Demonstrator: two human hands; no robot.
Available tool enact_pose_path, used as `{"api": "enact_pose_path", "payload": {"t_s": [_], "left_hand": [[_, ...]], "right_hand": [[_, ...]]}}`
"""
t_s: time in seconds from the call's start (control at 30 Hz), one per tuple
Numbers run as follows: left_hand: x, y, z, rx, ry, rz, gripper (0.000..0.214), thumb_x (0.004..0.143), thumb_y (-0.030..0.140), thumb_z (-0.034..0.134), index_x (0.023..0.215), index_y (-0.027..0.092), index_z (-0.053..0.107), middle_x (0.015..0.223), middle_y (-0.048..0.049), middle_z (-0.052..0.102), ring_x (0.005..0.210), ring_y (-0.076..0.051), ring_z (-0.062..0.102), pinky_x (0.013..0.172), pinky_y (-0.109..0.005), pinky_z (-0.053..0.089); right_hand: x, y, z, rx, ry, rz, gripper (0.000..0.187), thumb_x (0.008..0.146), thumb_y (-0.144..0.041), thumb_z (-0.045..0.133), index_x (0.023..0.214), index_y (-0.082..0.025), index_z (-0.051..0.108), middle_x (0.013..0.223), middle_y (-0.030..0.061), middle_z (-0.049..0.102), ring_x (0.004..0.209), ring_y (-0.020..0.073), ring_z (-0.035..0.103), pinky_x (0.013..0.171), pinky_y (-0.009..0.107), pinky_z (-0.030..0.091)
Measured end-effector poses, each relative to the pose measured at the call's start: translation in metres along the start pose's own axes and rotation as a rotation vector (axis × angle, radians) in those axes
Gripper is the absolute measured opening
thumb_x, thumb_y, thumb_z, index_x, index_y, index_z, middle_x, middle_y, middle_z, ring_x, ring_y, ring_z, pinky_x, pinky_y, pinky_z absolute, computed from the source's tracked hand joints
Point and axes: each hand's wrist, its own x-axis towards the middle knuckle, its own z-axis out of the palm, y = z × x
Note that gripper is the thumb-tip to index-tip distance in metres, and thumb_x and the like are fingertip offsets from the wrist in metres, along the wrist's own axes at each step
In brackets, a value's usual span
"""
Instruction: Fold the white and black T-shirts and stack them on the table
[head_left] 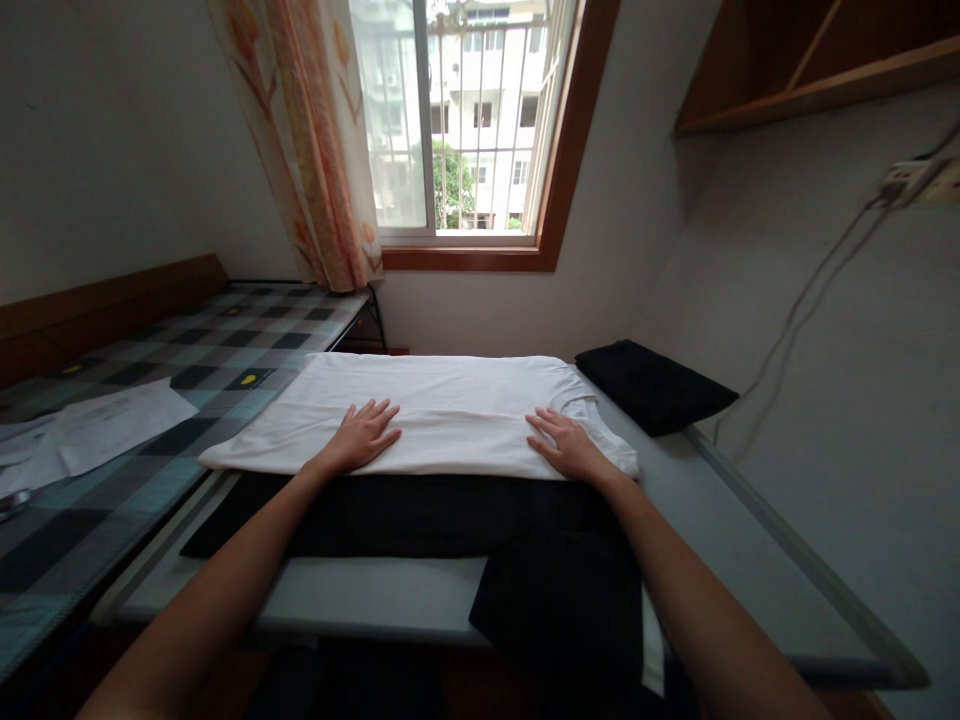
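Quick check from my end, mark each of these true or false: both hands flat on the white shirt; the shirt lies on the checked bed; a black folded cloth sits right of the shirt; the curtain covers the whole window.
1. Both hands, left hand and right hand, lie flat on the white shirt. True.
2. The shirt lies on the checked bed. False: it lies on the grey table, over dark cloth.
3. A black folded cloth sits right of the shirt. True.
4. The curtain covers the whole window. False: the curtain is drawn aside.

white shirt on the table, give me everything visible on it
The white cotton-looking T-shirt lies flat and folded lengthwise into a long band across the grey table, neckline at the right end, hem towards the left. A soft crease runs along its length. Its near edge overlaps a black cloth spread beneath. The left hand and right hand both press palm-down on it, fingers spread. A black folded cloth lies just beyond its collar end.
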Motion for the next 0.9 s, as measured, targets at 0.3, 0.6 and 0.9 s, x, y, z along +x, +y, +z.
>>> {"api": "enact_pose_path", "payload": {"t_s": [0.3, 0.6, 0.9], "left_hand": [[0.0007, -0.0021, 0.0019, -0.004, 0.003, 0.003, 0.065, 0.093, 0.06, 0.028, 0.147, 0.025, 0.037, 0.156, -0.0076, 0.03, 0.145, -0.03, 0.022, 0.115, -0.055, 0.015], [0.0008, -0.0018, 0.0021, 0.008, 0.003, 0.001, 0.064, 0.093, 0.057, 0.029, 0.148, 0.025, 0.037, 0.155, -0.0076, 0.031, 0.145, -0.03, 0.022, 0.115, -0.055, 0.015], [0.0009, -0.0011, 0.0012, -0.01, -0.002, 0.001, 0.065, 0.093, 0.059, 0.029, 0.148, 0.024, 0.036, 0.156, -0.0082, 0.03, 0.145, -0.031, 0.021, 0.115, -0.056, 0.014]], "right_hand": [[0.0002, -0.0002, -0.0001, -0.018, -0.009, -0.002, 0.05, 0.093, -0.044, 0.045, 0.134, -0.018, 0.057, 0.144, 0.0143, 0.047, 0.136, 0.0307, 0.04, 0.111, 0.05, 0.033], [0.0002, 0.0027, 0.0028, -0.012, 0.004, 0.002, 0.049, 0.093, -0.046, 0.046, 0.134, -0.02, 0.058, 0.144, 0.0123, 0.048, 0.136, 0.0302, 0.04, 0.111, 0.05, 0.033], [0.0004, 0.0005, 0.0009, -0.042, -0.003, 0.003, 0.05, 0.093, -0.044, 0.046, 0.134, -0.019, 0.057, 0.143, 0.0134, 0.049, 0.135, 0.03, 0.041, 0.11, 0.049, 0.034]]}}
